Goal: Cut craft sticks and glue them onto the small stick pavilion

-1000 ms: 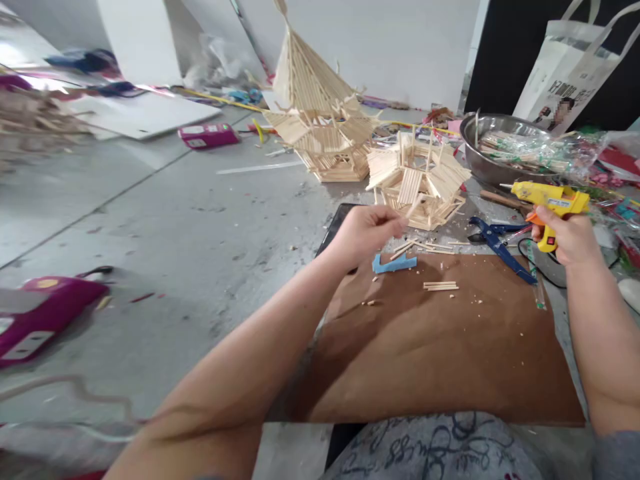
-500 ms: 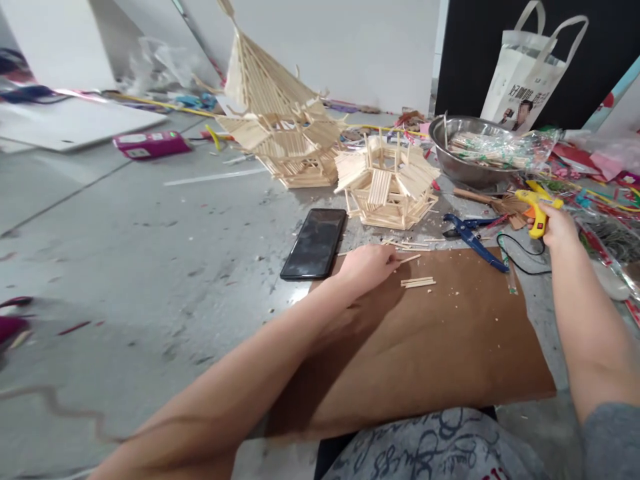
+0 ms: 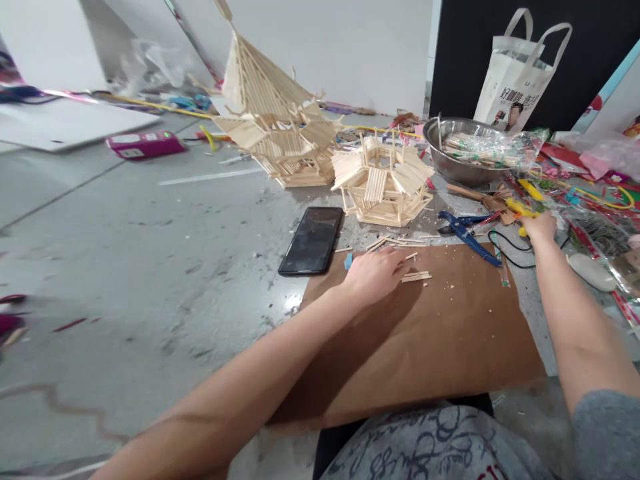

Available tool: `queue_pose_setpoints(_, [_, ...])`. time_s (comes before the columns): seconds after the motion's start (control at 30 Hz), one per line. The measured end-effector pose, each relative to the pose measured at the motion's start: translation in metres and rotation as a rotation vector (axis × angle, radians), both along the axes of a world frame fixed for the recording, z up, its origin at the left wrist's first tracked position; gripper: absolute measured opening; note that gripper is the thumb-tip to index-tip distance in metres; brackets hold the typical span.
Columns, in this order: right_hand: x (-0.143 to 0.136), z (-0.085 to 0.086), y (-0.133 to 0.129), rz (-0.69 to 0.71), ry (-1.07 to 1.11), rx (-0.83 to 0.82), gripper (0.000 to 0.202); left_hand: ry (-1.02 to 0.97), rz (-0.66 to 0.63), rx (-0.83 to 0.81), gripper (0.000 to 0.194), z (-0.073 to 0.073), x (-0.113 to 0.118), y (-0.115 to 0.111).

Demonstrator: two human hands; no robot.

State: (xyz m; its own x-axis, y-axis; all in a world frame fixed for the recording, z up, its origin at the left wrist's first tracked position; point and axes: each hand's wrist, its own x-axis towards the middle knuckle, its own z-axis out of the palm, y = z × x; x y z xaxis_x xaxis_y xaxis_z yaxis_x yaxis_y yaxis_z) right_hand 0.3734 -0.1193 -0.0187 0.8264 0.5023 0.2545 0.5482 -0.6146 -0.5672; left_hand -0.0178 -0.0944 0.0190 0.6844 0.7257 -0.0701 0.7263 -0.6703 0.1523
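My left hand (image 3: 379, 272) is low over the top edge of the brown sheet (image 3: 425, 347), its fingers closed near a short stick; whether it grips the stick is hidden. Several short sticks (image 3: 416, 277) lie together just right of its fingers. At the right, my right hand (image 3: 541, 228) is wrapped round the yellow glue gun (image 3: 521, 208), which is low by the floor. A phone (image 3: 313, 241) lies left of my left hand. Beyond it stand a small stick structure (image 3: 383, 183) and a taller one with a pointed roof (image 3: 295, 133).
Blue cutters (image 3: 470, 239) and a black cable lie between the sheet and my right hand. Behind are a metal bowl (image 3: 440, 157) with bagged sticks and a white bag (image 3: 507, 93). Craft scraps crowd the right side. A purple packet (image 3: 145, 145) lies at the far left.
My right hand has lowered the glue gun toward the floor. My left hand has shifted slightly, its fingers now lower, and a small blue piece shows beside it. The view has moved a little.
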Motion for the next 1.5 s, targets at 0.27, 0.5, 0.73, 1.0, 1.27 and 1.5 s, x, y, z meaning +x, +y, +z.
queue_pose_setpoints(0.27, [-0.059,-0.003,0.003,0.694,-0.486,-0.097,0.031,-0.047,-0.051,-0.013,0.031,-0.008,0.003,-0.012])
queue_pose_setpoints(0.5, [-0.088,-0.009,0.002,0.746,-0.628,-0.075,0.022,-0.069,-0.049,0.091,0.035,-0.023,-0.002,-0.016])
queue_pose_setpoints(0.73, [-0.1,-0.005,-0.01,0.868,-0.628,0.019,0.024,-0.091,-0.115,0.13,0.039,-0.032,-0.005,-0.014])
queue_pose_setpoints(1.0, [-0.112,-0.012,-0.012,0.913,-0.58,0.022,0.027,-0.145,-0.164,0.17,0.034,-0.032,-0.006,-0.014])
queue_pose_setpoints(1.27, [-0.104,0.01,0.005,0.791,-0.529,0.122,0.026,-0.179,-0.207,0.152,0.03,-0.034,-0.007,-0.014])
queue_pose_setpoints(1.5, [-0.074,0.077,0.078,0.526,-0.5,0.102,0.029,-0.208,-0.237,0.145,0.029,-0.033,-0.009,-0.014])
